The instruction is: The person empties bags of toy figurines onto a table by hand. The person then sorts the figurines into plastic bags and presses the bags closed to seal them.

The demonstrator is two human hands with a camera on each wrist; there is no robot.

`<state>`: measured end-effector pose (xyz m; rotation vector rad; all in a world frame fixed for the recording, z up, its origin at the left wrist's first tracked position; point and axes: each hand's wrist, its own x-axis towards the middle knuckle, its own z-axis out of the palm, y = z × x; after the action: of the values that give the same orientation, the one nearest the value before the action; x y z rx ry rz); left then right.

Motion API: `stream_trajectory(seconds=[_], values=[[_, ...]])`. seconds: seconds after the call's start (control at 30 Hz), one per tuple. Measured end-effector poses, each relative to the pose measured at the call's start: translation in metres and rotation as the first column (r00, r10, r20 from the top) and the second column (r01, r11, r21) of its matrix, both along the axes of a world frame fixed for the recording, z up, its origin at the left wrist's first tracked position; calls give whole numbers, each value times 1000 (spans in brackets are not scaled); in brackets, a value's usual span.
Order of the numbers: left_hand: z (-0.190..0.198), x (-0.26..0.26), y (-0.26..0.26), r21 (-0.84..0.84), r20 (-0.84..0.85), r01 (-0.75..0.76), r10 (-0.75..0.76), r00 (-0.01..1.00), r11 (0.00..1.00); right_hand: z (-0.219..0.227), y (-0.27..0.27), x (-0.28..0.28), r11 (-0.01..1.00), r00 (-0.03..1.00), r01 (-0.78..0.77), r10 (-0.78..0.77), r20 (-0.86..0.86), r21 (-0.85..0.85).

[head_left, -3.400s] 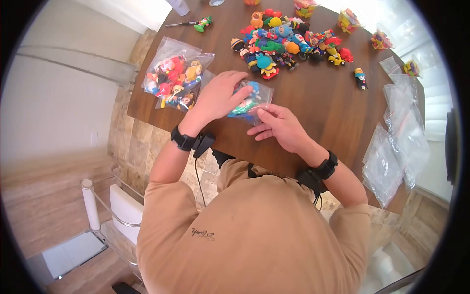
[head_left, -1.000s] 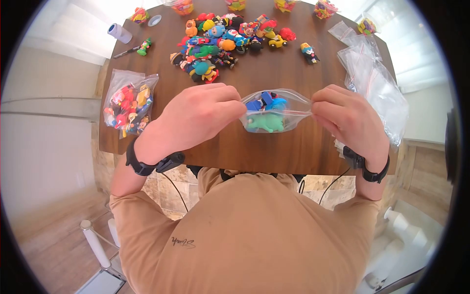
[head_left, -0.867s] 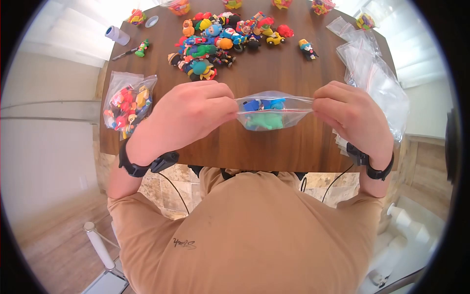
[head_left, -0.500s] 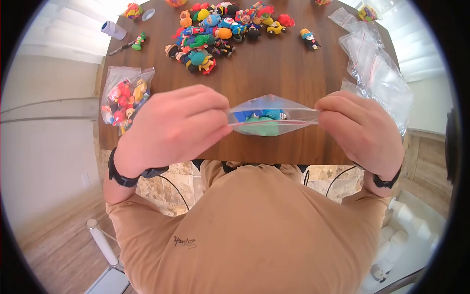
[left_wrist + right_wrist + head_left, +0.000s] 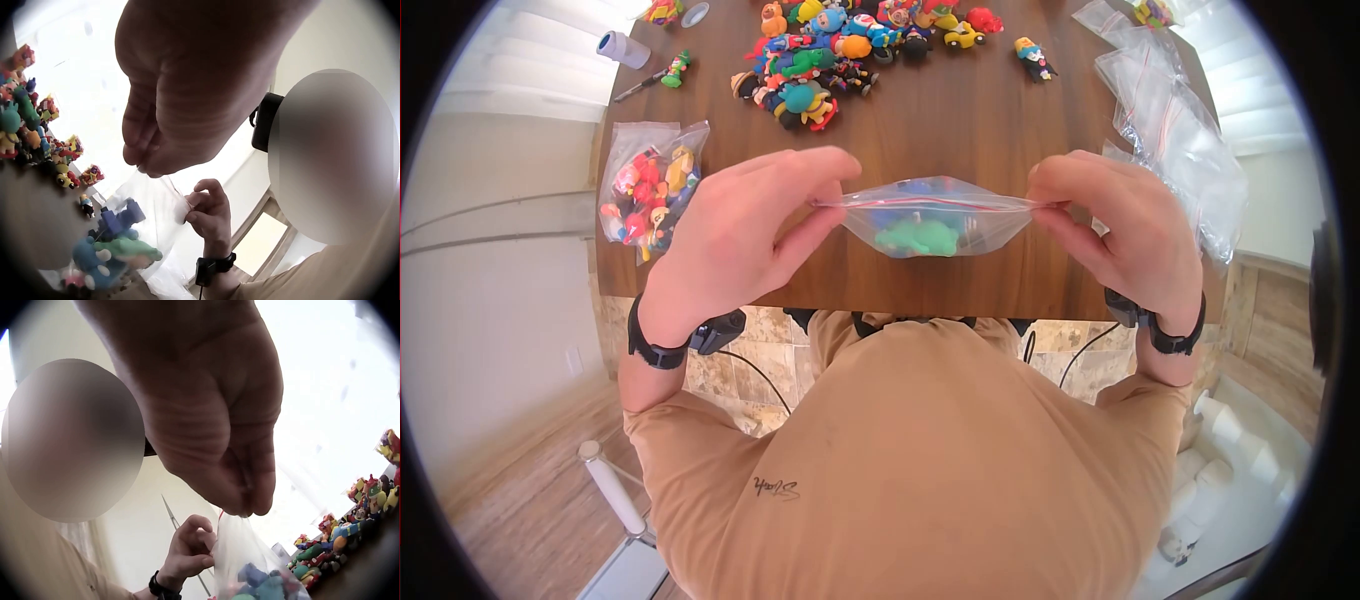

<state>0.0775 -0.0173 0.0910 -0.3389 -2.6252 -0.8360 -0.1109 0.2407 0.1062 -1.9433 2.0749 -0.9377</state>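
Observation:
A clear zip bag (image 5: 975,235) hangs between the two hands near the table's front edge. Inside it are a light green toy (image 5: 918,238) and blue ones; the left wrist view shows a dark blue toy (image 5: 122,217) in it too. My left hand (image 5: 745,225) pinches the bag's left top corner between thumb and fingers. The right top corner is pinched by my right hand (image 5: 1122,215). The bag's top edges lie close together in a nearly straight line; whether the zip is sealed, I cannot tell.
A filled bag of toys (image 5: 643,185) lies on the table (image 5: 880,290) at left. Behind are a toy pile (image 5: 805,65), a lone figure (image 5: 1033,60), a green figure (image 5: 676,70), a pen (image 5: 638,88) and a white bottle (image 5: 622,49). Empty bags (image 5: 1175,130) lie at right.
The bag was lifted from the table and held by both top corners. Its mouth, gaping a second ago, has narrowed to a line, and the hands have spread slightly apart.

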Motion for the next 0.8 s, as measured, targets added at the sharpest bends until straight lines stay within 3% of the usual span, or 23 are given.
stream_trajectory(seconds=[0.1, 0.17, 0.27, 0.43, 0.63, 0.7, 0.8], values=[[10, 0, 1, -56, 159, -38, 47, 986, 998, -10, -3, 6, 996, 999, 14, -11, 33, -87], [16, -9, 8, -105, 60, 27, -21, 998, 994, -13, -7, 9, 993, 998, -12, 19, 62, -115], [9, -21, 35, -98, -4, -17, 17, 1000, 995, -17, -13, 14, 984, 997, -49, 59, 57, -169], [-2, -40, 55, -51, 5, -5, 5, 1000, 999, -16, -17, 18, 978, 996, -84, 89, 15, -189], [-8, -47, 56, 50, 41, 29, -31, 999, 998, -27, -11, 18, 979, 998, -22, 35, 60, -204], [-9, -47, 56, 63, 39, 26, -28, 999, 998, -29, -9, 21, 977, 981, 100, -65, 183, -190], [-10, -48, 55, 56, 33, 14, -16, 999, 998, -33, -11, 15, 975, 986, 81, -49, 158, -207]])
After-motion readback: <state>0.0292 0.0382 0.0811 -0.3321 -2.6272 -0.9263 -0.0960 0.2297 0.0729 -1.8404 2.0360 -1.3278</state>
